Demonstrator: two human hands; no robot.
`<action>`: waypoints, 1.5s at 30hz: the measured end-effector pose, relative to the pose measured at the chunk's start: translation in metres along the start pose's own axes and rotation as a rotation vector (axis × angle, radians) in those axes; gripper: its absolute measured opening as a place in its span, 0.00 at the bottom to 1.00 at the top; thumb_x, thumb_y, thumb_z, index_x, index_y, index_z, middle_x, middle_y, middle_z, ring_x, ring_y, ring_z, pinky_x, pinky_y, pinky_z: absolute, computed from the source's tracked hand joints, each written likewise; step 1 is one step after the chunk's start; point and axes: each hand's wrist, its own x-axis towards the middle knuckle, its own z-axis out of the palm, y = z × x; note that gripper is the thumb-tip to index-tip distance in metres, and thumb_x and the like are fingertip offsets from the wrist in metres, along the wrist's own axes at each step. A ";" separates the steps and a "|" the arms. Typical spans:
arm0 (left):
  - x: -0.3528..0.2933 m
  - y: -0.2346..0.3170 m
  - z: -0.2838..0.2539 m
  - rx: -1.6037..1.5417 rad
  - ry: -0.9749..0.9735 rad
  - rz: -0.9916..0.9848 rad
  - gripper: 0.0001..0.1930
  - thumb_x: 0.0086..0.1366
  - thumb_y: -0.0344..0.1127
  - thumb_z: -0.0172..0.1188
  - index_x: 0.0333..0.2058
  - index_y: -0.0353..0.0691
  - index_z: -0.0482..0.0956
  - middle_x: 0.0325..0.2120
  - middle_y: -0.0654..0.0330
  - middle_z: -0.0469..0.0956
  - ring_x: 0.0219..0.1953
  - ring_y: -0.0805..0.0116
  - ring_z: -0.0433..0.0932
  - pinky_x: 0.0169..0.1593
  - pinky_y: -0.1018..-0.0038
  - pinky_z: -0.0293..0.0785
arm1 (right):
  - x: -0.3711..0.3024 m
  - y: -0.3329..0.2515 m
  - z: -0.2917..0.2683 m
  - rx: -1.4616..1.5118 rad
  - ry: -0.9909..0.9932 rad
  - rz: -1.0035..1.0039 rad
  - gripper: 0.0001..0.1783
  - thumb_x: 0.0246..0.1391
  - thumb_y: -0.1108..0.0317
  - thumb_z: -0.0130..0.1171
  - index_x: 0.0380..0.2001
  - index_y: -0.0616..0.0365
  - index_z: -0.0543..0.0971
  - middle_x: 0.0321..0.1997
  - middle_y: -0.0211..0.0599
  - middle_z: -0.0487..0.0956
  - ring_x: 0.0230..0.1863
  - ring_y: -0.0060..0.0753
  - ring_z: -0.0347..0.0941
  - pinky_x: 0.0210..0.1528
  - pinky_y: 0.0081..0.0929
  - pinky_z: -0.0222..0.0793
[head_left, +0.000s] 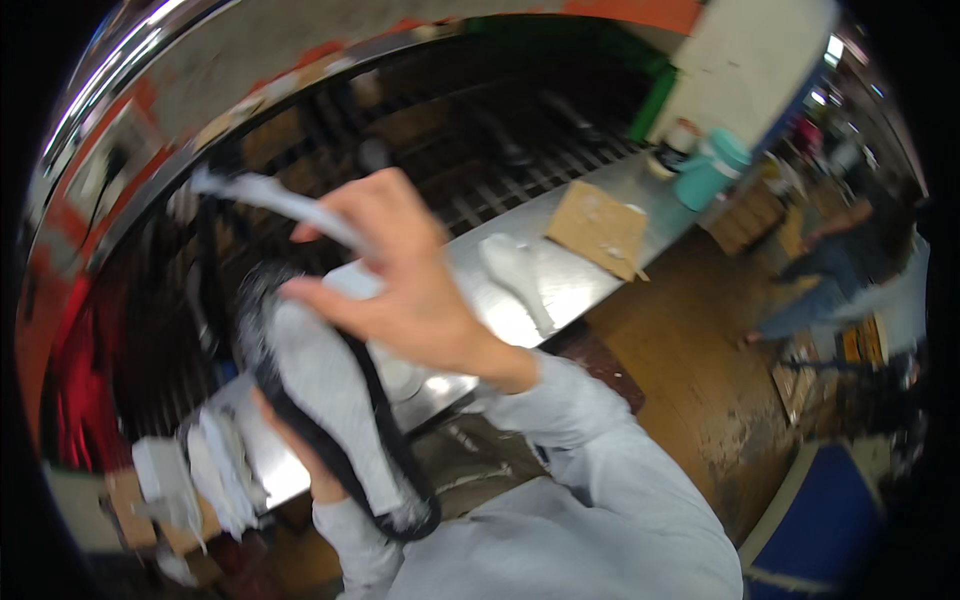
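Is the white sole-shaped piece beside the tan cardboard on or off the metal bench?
On: the white piece rests upon the bench, untouched.

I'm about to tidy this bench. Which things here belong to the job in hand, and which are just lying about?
Apparently in the job:
- dark-edged shoe sole, in the left hand
- blurred white strip, in the right hand
- probably the insole-shaped white piece

Seemingly lying about:
- cardboard
- teal jug

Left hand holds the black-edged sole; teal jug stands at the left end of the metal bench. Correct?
Not quite: the head view shows the teal jug at the right end of the metal bench. The left hand does hold the black-edged sole.
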 end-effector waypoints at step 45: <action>-0.048 0.035 -0.020 -0.510 0.190 -0.403 0.40 0.70 0.67 0.46 0.61 0.34 0.68 0.42 0.43 0.81 0.36 0.56 0.84 0.33 0.68 0.84 | -0.121 0.051 -0.048 -0.540 -0.471 0.296 0.04 0.55 0.73 0.64 0.34 0.55 0.85 0.32 0.31 0.75 0.35 0.28 0.68 0.35 0.24 0.57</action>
